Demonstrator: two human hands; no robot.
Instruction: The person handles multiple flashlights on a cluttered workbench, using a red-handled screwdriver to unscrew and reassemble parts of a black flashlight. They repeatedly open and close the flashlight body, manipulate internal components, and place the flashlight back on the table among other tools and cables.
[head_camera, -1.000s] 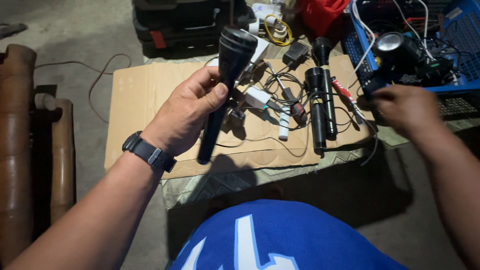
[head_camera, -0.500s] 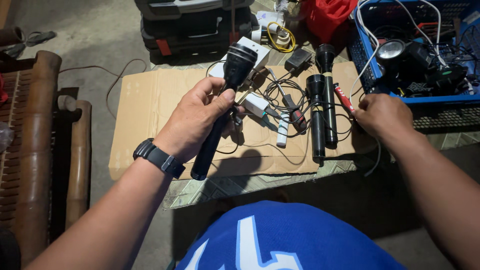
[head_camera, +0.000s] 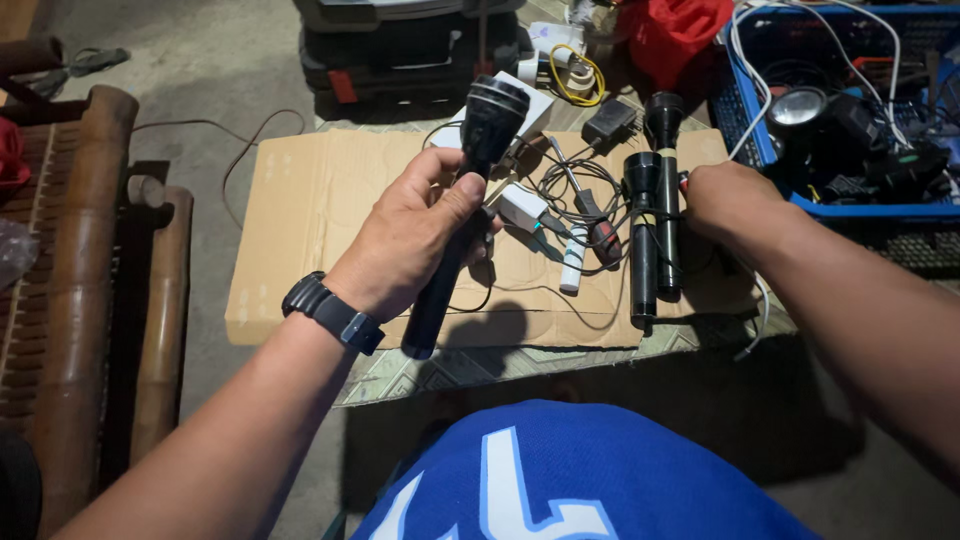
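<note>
Flashlight (head_camera: 460, 210) in left hand (head_camera: 415, 235) points head up-right.

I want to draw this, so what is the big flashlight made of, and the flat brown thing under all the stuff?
The black flashlight in the left hand looks like matte plastic or painted metal: dull, even black with ridges round its head. I cannot tell which. The brown sheet looks like cardboard: flat tan surface, fold creases and a thick edge.

The right hand (head_camera: 735, 200) covers whatever it's touching beside the 2 black flashlights (head_camera: 655, 205), can't tell what. The blue crate (head_camera: 860, 208) runs off the right edge, its contents a dark tangle. The black case (head_camera: 400, 50) is cropped on top.
</note>
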